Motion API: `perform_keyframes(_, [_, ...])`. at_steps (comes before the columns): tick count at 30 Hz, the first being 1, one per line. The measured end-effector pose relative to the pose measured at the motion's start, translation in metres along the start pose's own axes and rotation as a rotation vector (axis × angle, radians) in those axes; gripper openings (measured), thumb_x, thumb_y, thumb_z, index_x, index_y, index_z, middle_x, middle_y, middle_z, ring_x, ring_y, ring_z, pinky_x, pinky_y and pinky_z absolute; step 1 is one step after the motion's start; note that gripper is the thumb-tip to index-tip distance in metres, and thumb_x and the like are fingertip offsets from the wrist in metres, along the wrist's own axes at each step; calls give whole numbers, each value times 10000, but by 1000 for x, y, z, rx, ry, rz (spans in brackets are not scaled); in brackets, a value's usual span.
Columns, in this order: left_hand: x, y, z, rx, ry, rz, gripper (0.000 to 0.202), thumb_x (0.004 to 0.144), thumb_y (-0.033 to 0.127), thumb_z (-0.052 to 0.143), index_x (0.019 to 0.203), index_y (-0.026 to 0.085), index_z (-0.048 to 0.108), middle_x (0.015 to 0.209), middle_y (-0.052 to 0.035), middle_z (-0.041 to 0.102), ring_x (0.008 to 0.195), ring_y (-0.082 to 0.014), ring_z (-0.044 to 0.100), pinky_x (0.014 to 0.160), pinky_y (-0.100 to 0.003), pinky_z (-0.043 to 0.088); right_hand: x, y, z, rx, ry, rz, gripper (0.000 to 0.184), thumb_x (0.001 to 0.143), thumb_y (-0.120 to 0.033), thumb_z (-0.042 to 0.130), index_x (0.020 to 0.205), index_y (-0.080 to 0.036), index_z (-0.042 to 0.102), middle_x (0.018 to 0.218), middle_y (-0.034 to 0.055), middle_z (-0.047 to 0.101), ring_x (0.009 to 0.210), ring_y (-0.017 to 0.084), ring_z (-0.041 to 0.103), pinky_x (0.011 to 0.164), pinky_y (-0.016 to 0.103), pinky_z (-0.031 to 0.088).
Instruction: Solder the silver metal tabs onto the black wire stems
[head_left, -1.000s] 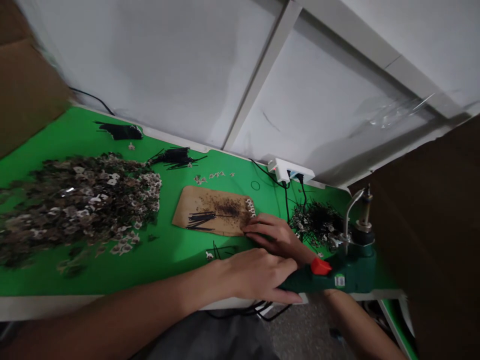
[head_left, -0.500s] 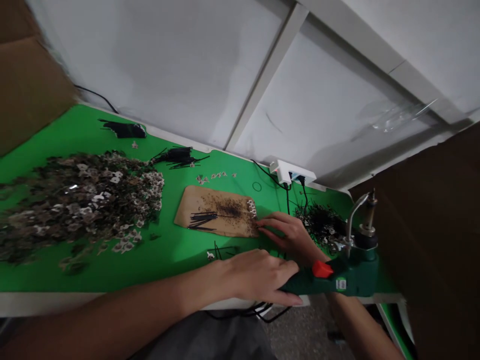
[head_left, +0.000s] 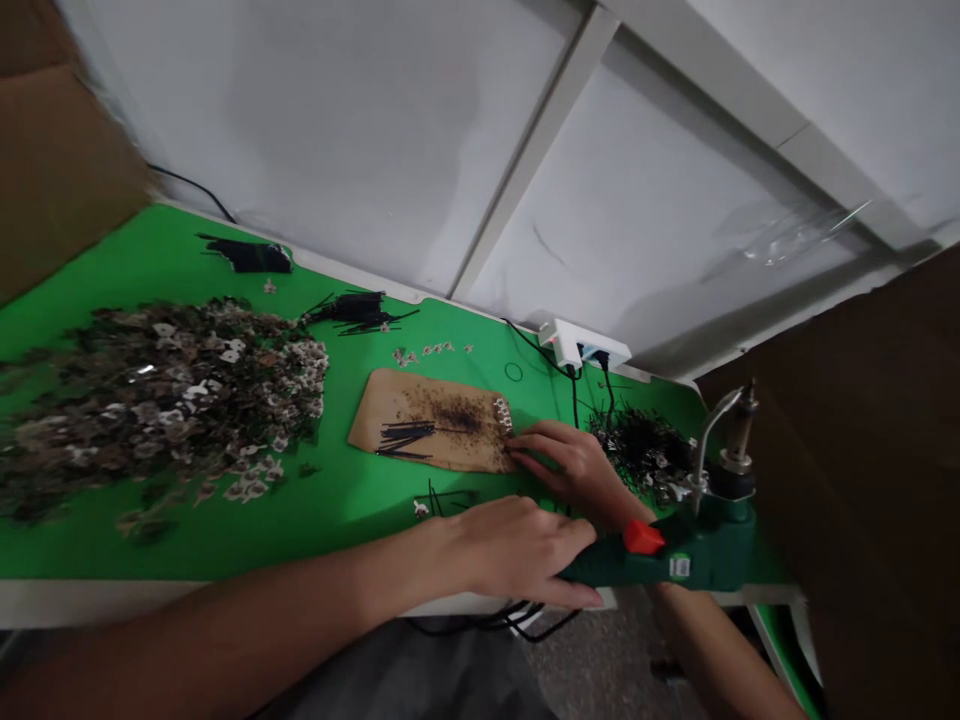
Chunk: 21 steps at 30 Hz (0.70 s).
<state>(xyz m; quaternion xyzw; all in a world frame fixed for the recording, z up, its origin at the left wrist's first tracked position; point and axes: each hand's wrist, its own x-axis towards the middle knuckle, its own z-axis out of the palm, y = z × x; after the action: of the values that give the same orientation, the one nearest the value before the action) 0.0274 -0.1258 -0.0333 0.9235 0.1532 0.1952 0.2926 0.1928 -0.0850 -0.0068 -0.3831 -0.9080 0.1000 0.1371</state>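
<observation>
My left hand [head_left: 517, 548] is wrapped round the handle of a dark green soldering gun [head_left: 705, 545] with a red trigger. Its metal tip and curved tube point upward at the right, away from the board. Beyond it, my right hand [head_left: 574, 465] rests at the right end of a scorched brown board [head_left: 390, 400]. Its fingertips are pinched together there; what they hold is too small to make out. Just above them, a short row of small white pieces [head_left: 502, 412] lies along the board's edge. Thin black sticks [head_left: 405, 437] lie on the board's left part.
A big heap of whitish and brown flower-shaped pieces [head_left: 187, 390] covers the left of the green tabletop [head_left: 352, 540]. Bundles of black sticks [head_left: 352, 310] lie behind. A white power strip [head_left: 585, 345] stands by the wall, near a dark tangled pile [head_left: 645, 445]. Cardboard [head_left: 862, 450] borders the right.
Very little differs. The fingers of my right hand have shifted slightly at the board's right end; my left hand keeps the soldering gun in nearly the same place.
</observation>
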Motion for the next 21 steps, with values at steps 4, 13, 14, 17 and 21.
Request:
perform_keyframes(4, [0, 1, -3, 12, -17, -2, 484, 963, 633, 507, 1030, 159, 580, 857, -78, 752, 716, -253, 739, 565, -288, 457, 1, 0, 0, -16, 6, 9, 165, 996, -260, 580, 1021, -211, 735, 913, 82, 747, 803, 202, 704, 697, 313, 555])
perform_keyframes(13, [0, 0, -1, 48, -4, 20, 486, 976, 638, 474, 1010, 162, 565, 876, -59, 753, 750, -254, 750, 550, -299, 439, 1, 2, 2, -8, 46, 53, 135, 971, -281, 620, 970, -211, 735, 866, 74, 737, 754, 199, 679, 656, 308, 518])
perform_keyframes(14, [0, 0, 0, 49, -1, 18, 492, 975, 644, 469, 1011, 163, 567, 866, -59, 752, 742, -255, 748, 547, -303, 441, 2, 2, 2, 3, 63, 69, 132, 964, -293, 629, 965, -219, 739, 850, 68, 735, 740, 198, 674, 649, 308, 515])
perform_keyframes(17, [0, 1, -1, 44, -4, 18, 480, 979, 634, 473, 1026, 166, 567, 881, -53, 754, 753, -260, 749, 562, -313, 456, -2, 1, -6, 54, 158, 155, 119, 931, -328, 663, 904, -257, 754, 791, 47, 730, 701, 197, 669, 644, 317, 518])
perform_keyframes(21, [1, 3, -10, 14, -52, 12, 455, 985, 604, 493, 1064, 162, 565, 957, -53, 761, 832, -263, 753, 610, -309, 469, -26, -1, -34, 130, 435, 410, 76, 830, -365, 774, 878, -305, 778, 796, 34, 750, 697, 236, 686, 672, 381, 544])
